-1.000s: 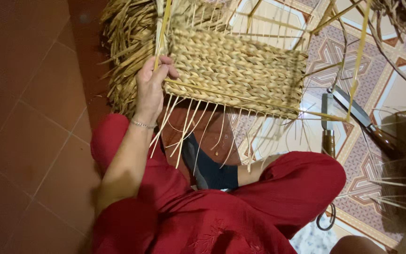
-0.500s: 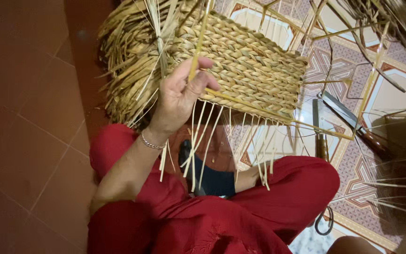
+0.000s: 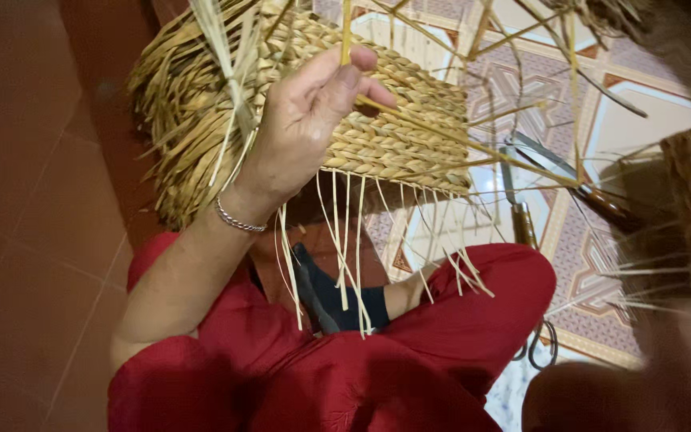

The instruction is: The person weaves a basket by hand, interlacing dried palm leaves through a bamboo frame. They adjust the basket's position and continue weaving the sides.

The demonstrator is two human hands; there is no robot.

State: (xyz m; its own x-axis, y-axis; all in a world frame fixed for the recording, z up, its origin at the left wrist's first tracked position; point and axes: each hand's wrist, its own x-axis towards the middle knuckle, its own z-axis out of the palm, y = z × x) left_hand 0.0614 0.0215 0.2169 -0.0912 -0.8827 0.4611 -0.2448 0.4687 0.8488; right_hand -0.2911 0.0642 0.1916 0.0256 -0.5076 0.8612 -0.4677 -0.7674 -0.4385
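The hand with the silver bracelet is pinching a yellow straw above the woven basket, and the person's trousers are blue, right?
Not quite: the trousers are red, as the head view shows. The left hand, with its silver bracelet, does pinch a yellow straw above the woven basket.

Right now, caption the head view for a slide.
Left hand pinches a straw strand against a half-woven straw basket.

The woven basket sits above the crossed legs, scissors lying right of it
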